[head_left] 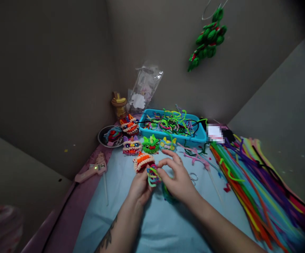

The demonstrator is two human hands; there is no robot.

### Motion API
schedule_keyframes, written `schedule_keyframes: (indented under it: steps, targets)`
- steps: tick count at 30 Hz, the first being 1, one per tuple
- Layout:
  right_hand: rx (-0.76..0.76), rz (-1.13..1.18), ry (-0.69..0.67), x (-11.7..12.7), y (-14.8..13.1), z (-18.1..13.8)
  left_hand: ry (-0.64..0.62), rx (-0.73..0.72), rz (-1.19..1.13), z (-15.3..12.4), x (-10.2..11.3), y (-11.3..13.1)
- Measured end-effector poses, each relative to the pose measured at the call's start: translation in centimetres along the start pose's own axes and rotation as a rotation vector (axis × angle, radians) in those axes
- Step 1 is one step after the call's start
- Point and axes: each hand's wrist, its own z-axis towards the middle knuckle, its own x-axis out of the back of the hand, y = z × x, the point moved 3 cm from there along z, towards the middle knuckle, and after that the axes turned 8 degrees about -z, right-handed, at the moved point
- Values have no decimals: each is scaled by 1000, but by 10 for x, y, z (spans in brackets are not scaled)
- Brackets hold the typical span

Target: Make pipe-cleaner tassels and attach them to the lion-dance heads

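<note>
My left hand is closed around an orange, cream and red pipe-cleaner animal head. A bunch of short multicoloured pipe-cleaner strands sticks out from it, between my two hands. My right hand pinches at these strands with thumb and index finger, its other fingers raised. Beyond my hands stand a finished green pipe-cleaner head, a purple-eared one and a blue and yellow piece. A dark green item, partly hidden, lies under my right hand.
A blue tray of pipe-cleaner scraps stands at the back. Left are a metal bowl and a pink glue gun with its cord. Scissors lie near my right wrist. Bundled pipe cleaners cover the right side.
</note>
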Motion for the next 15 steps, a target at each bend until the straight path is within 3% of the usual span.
schedule_keyframes:
  steps: [4, 7, 15]
  targets:
    - [155, -131, 22, 3, -11, -10, -44, -25, 13, 4, 5, -2]
    - [171, -152, 33, 0, -12, -11, -59, -29, 18, 5, 7, -3]
    - [-79, 125, -58, -12, 5, -11, -10, 3, 12, -1, -2, 0]
